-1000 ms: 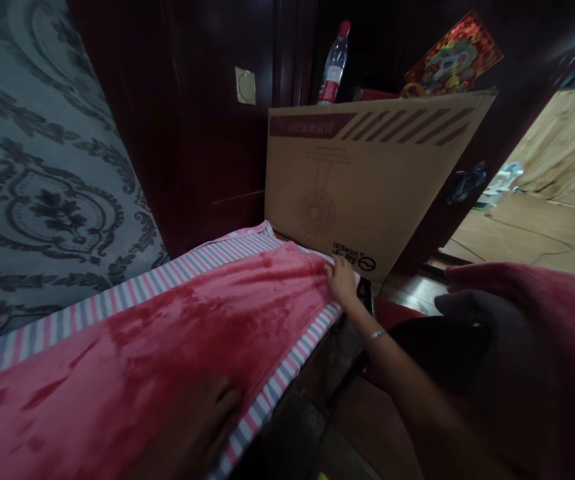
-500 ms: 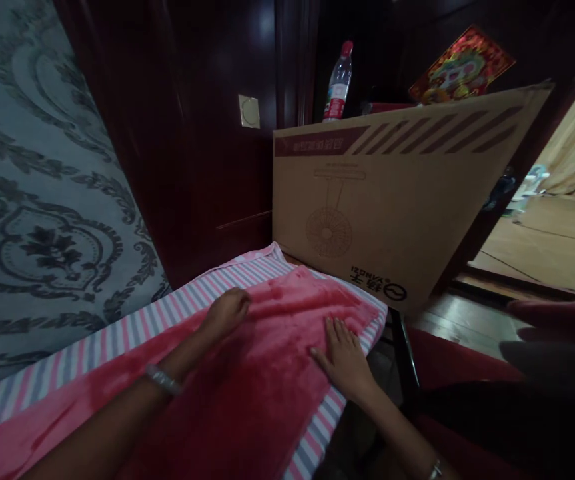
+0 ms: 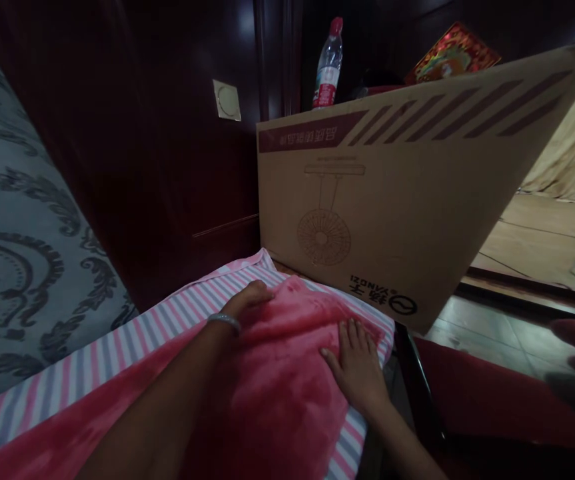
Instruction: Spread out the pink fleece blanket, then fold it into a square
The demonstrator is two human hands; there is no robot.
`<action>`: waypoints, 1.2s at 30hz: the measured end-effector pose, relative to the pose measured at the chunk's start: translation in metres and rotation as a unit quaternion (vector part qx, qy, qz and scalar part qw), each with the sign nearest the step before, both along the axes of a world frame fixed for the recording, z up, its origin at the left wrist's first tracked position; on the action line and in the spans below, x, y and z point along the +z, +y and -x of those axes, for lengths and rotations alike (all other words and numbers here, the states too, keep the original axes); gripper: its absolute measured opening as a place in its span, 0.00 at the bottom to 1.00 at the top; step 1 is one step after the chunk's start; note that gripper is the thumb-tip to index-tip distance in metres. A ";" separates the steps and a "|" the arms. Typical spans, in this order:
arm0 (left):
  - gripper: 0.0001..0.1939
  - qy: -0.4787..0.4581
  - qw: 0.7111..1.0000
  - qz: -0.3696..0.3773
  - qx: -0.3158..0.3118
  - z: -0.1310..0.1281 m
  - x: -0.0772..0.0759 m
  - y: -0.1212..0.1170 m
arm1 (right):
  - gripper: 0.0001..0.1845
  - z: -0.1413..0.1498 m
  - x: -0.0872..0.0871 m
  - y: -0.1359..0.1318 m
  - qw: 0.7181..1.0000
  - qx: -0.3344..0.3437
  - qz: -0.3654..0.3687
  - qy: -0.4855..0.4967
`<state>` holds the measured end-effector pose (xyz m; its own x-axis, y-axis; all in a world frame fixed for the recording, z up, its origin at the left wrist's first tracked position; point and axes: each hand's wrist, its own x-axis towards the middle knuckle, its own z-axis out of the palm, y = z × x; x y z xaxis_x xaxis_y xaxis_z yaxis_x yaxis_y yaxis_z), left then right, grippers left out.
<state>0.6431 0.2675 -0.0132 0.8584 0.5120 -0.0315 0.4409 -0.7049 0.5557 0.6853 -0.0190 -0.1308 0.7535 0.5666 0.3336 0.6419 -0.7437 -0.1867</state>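
"Where's the red blanket (image 3: 287, 393)?"
"Lower centre of the frame, running off the bottom edge, spread over a striped cloth (image 3: 137, 337) that shows along both sides of it."
"And the hands?"
"The right hand (image 3: 360, 363) is open, palm down on the blanket, right of centre, with its fingers slightly apart. The left hand (image 3: 253, 295) touches the blanket's far part, near the middle of the frame."
"Is the left one gripping?"
"I can't tell; its fingertips are hard to make out, so it may be pinching the fabric or just pressing."
"What's behind?"
"A cardboard box (image 3: 397, 200) at upper right, just beyond the cloth's far end, and an upright bottle (image 3: 328, 70) at top centre."
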 end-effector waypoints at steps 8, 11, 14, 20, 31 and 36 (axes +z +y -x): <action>0.13 -0.123 0.976 -0.176 0.039 0.015 0.012 -0.017 | 0.46 -0.001 0.000 -0.001 1.000 0.003 -0.015 0.000; 0.08 -0.086 0.983 -0.164 0.013 0.013 0.004 -0.015 | 0.46 0.000 0.001 -0.002 1.000 0.002 -0.014 -0.001; 0.08 -0.048 0.992 -0.120 0.008 0.001 0.001 -0.003 | 0.46 0.000 0.001 -0.002 1.000 0.002 -0.018 -0.003; 0.17 0.022 0.995 -0.068 0.065 -0.020 -0.002 0.013 | 0.46 -0.001 0.000 -0.002 1.000 0.004 -0.019 -0.001; 0.11 0.003 0.996 -0.072 0.060 -0.042 -0.004 -0.007 | 0.46 0.000 0.002 -0.002 1.000 0.002 -0.017 -0.006; 0.15 -0.052 0.982 -0.154 0.091 -0.043 0.025 -0.007 | 0.46 0.000 0.003 -0.002 1.000 0.003 -0.017 0.007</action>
